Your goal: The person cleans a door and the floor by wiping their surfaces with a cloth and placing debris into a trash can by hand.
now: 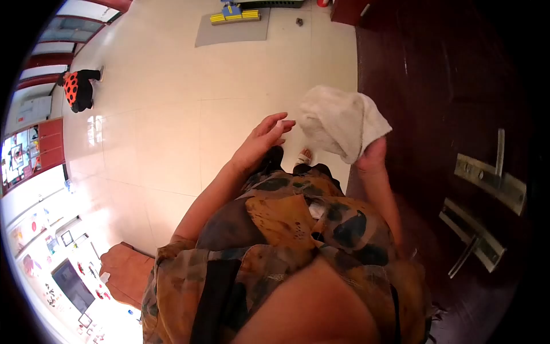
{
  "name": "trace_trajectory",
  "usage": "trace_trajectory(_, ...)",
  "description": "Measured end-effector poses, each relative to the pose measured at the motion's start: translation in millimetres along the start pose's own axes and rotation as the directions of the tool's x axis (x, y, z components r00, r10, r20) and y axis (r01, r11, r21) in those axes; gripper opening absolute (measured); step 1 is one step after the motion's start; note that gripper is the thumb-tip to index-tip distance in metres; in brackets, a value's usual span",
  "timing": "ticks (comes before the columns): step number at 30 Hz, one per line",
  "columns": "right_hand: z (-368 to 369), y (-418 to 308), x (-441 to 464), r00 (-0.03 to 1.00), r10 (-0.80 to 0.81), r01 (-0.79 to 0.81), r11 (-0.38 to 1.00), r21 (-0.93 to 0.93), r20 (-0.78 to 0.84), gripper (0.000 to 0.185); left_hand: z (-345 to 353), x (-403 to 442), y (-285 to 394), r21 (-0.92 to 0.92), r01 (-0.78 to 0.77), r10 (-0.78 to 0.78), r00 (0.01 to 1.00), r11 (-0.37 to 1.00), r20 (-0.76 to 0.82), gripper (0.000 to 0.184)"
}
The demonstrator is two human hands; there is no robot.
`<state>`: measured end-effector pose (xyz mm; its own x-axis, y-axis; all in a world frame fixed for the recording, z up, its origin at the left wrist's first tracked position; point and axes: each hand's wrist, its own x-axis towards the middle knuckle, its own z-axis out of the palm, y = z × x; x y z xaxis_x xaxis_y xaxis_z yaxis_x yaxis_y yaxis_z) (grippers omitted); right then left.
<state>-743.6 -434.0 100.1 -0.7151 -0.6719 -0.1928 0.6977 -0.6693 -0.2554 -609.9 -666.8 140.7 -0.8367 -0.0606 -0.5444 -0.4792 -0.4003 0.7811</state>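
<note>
A white cloth (338, 119), bunched and partly folded, is held up in front of me over the tiled floor. My right hand (373, 156) grips it at its lower right side, and the cloth covers most of those fingers. To the left of the cloth is my left hand (268, 135), with its fingers apart and nothing in them. A small gap separates its fingertips from the cloth's edge.
On my right stands a dark red door (424, 143) with metal handles (492, 180). A yellow mop head (235, 17) rests on a grey mat (209, 34) ahead. Far left, a person (80, 89) in a dotted top bends. A brown chair (127, 272) is behind left.
</note>
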Motion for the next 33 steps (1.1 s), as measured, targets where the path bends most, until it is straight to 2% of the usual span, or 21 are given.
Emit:
trace_trajectory(3, 1.8, 9.9, 24.1, 0.995, 0.102, -0.101, 0.986, 0.130, 0.004, 0.053, -2.4, 31.0, 5.1, -0.389, 0.015, 0.079, 0.971, 0.921, 0.225, 0.057)
trace_trajectory(4, 7.4, 12.4, 30.4, 0.992, 0.083, -0.085, 0.996, -0.013, -0.097, 0.051, -4.6, 41.0, 7.6, -0.513, 0.049, 0.128, 0.944, 0.857, 0.305, 0.058)
trace_trajectory(7, 6.7, 19.5, 67.7, 0.986, 0.027, -0.047, 0.992, -0.119, -0.166, 0.049, -24.9, 76.6, 32.5, -0.642, 0.085, 0.127, 0.952, 0.762, 0.277, 0.056)
trace_trajectory(8, 12.1, 19.6, 78.8, 0.974, -0.031, -0.022, 0.973, -0.228, -0.226, 0.046, -36.2, 89.3, 41.7, -0.674, 0.082, 0.146, 0.951, 0.734, 0.273, 0.049)
trace_trajectory(11, 25.5, 14.1, 108.2, 0.950, -0.213, 0.075, 0.866, -0.495, -0.228, 0.041, -58.6, 120.9, 70.7, -0.534, -0.056, 0.167, 0.972, 0.844, 0.162, 0.044)
trace_trajectory(12, 47.9, 12.5, 119.0, 0.920, -0.272, 0.043, 0.784, -0.619, -0.281, 0.033, -69.1, 133.1, 74.9, -0.439, -0.107, 0.191, 0.970, 0.892, 0.151, 0.042)
trace_trajectory(13, 61.5, 9.0, 129.7, 0.911, -0.406, 0.143, 0.470, -0.871, -0.070, 0.028, -73.5, 146.0, 83.9, -0.364, -0.112, 0.156, 0.983, 0.925, 0.095, 0.042)
trace_trajectory(14, 72.1, 6.5, 140.3, 0.883, -0.438, 0.227, 0.080, -0.971, 0.171, 0.024, -76.2, 157.8, 93.1, -0.287, -0.111, 0.125, 0.992, 0.951, 0.029, 0.042)
trace_trajectory(15, 84.5, 4.1, 148.1, 0.841, -0.368, 0.288, -0.317, -0.904, 0.397, 0.020, -80.0, 168.0, 99.3, -0.208, -0.103, 0.096, 0.994, 0.973, -0.042, 0.042)
trace_trajectory(16, 104.7, 3.0, 154.0, 0.809, -0.330, 0.287, -0.500, -0.817, 0.486, 0.013, -88.6, 180.3, 98.7, -0.378, -0.066, 0.085, 0.996, 0.923, 0.035, 0.039)
trace_trajectory(19, 133.9, 6.1, 165.1, 0.842, -0.139, 0.325, -0.641, -0.695, 0.521, 0.012, -92.7, 215.3, 109.7, -0.767, 0.181, 0.047, 0.963, 0.615, 0.264, 0.037)
trace_trajectory(20, 129.0, 10.7, 171.8, 0.841, -0.140, 0.339, -0.616, -0.711, 0.522, 0.013, -93.1, 226.7, 111.8, -0.801, 0.215, 0.048, 0.956, 0.559, 0.291, 0.043)
trace_trajectory(23, 104.6, 10.0, 186.9, 0.838, -0.297, 0.235, -0.561, -0.794, 0.458, 0.016, -85.0, 247.6, 123.8, -0.818, 0.341, 0.150, 0.880, 0.464, 0.451, 0.043)
trace_trajectory(24, 97.8, 7.3, 190.8, 0.849, -0.368, 0.174, -0.484, -0.858, 0.380, 0.020, -79.8, 251.0, 128.9, -0.836, 0.363, 0.159, 0.874, 0.412, 0.458, 0.044)
trace_trajectory(27, 98.0, -4.1, 211.1, 0.773, -0.557, 0.073, -0.395, -0.916, 0.302, 0.024, -61.0, 257.4, 146.7, -0.833, 0.377, 0.163, 0.867, 0.404, 0.471, 0.043)
trace_trajectory(28, 103.8, -9.2, 222.1, 0.731, -0.597, 0.038, -0.448, -0.893, 0.331, 0.029, -57.7, 263.1, 145.4, -0.833, 0.368, 0.146, 0.876, 0.413, 0.459, 0.043)
trace_trajectory(31, 49.3, -41.9, 240.6, 0.845, -0.484, -0.007, -0.434, -0.901, 0.227, 0.035, -52.5, 285.8, 140.7, -0.801, 0.371, 0.084, 0.884, 0.470, 0.459, 0.043)
trace_trajectory(32, 35.7, -54.0, 242.1, 0.862, -0.505, -0.009, -0.100, -0.995, 0.043, 0.036, -54.1, 291.8, 141.6, -0.780, 0.388, 0.056, 0.879, 0.491, 0.473, 0.044)
trace_trajectory(33, 39.2, -67.0, 239.3, 0.866, -0.493, 0.014, 0.189, -0.982, -0.083, 0.035, -51.5, 297.5, 143.0, -0.761, 0.402, 0.033, 0.874, 0.509, 0.484, 0.044)
